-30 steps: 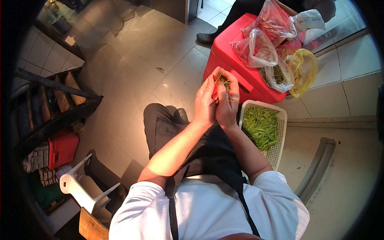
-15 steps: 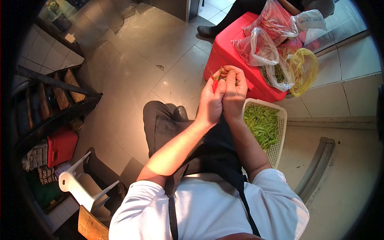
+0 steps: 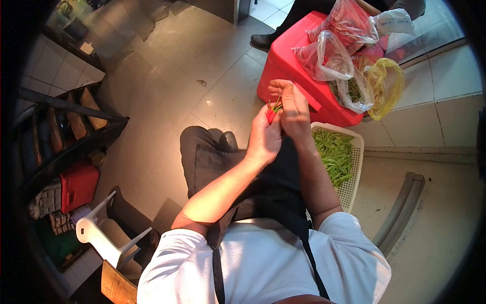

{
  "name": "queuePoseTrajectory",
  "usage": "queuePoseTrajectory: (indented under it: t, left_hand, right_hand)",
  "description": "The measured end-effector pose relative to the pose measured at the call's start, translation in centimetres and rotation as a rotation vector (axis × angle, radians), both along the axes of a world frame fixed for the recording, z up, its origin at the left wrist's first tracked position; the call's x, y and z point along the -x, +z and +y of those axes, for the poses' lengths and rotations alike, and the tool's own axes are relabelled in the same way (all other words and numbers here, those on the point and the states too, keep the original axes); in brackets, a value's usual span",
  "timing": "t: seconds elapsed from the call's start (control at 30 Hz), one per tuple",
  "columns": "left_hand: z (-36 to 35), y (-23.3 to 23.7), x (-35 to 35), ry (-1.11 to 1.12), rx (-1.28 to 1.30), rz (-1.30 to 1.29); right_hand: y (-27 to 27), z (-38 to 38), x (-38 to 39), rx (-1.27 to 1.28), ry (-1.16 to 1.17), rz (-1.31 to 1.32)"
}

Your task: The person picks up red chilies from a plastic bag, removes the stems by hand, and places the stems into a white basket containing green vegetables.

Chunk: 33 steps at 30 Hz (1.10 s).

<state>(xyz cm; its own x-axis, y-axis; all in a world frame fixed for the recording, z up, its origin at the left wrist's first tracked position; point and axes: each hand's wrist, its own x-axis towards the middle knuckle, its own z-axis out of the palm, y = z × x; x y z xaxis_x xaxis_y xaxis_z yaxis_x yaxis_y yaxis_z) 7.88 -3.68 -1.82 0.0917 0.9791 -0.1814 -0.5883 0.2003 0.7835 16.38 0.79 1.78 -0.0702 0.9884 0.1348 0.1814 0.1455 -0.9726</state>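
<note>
My left hand (image 3: 265, 134) is closed around several red chili peppers (image 3: 271, 115), whose green stems stick up between the two hands. Touching the stems from the right, my right hand (image 3: 294, 112) has its thumb and fingers close together; whether it pinches a stem is too small to tell. Below and right of it, a white perforated basket (image 3: 358, 152) holds long green peppers (image 3: 331, 154). Just beyond my hands, a red box (image 3: 283, 61) carries clear plastic bags (image 3: 329, 58) with red and green contents and a yellow bag (image 3: 386, 83).
Another person's dark-clad leg and shoe (image 3: 260, 41) show behind the red box. A white plastic chair (image 3: 101, 238) and a wooden board (image 3: 117, 283) are at lower left, near a red container (image 3: 78, 185) and dark metal stairs (image 3: 61, 121).
My left hand has dropped slightly and come a little away from my right hand. The right fingers have shifted left and spread from their curl, and more of the stems shows.
</note>
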Motion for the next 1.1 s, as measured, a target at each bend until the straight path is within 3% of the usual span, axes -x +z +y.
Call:
queuePoseTrajectory:
  t: [0.07,0.17,0.2,0.3,0.4,0.6,0.67,0.83,0.9,1.0,1.1]
  left_hand:
    - [-0.5,0.6,0.6,-0.095,0.146,0.047]
    - [-0.4,2.1,0.1,0.037,0.162,-0.135]
    - [-0.1,1.7,0.3,-0.016,0.174,-0.147]
    - [0.7,0.0,2.1,-0.185,0.184,-0.114]
    - [1.1,-2.6,4.2,-0.294,0.138,-0.066]
    - [1.6,-1.9,8.0,-0.481,0.026,0.158]
    - [1.7,-0.8,8.3,-0.485,0.027,0.169]
    - [1.0,-2.2,9.1,-0.435,0.153,0.001]
    - [-0.4,-4.3,9.2,-0.458,0.157,0.038]
    - [-2.3,-5.0,8.8,-0.474,0.251,0.079]
    - [-3.6,-8.7,10.1,-0.443,0.296,-0.027]
  right_hand:
    - [-0.7,0.3,0.2,0.077,0.031,0.123]
    - [-0.6,0.2,0.7,0.247,0.019,0.342]
    - [-0.4,0.1,0.8,0.314,0.006,0.421]
    - [-2.2,0.6,0.5,0.262,0.049,0.354]
    - [-4.9,0.4,0.9,0.179,0.146,0.080]
    - [-4.1,0.5,2.2,0.280,0.298,0.159]
    - [-4.1,1.2,2.3,0.294,0.324,0.226]
    - [-3.5,0.8,2.6,0.439,0.431,0.079]
    - [-5.8,-0.2,2.8,0.631,0.444,0.157]
    - [-9.1,-1.7,3.2,0.543,0.448,0.093]
    - [-11.9,-2.1,4.8,0.662,0.525,0.153]
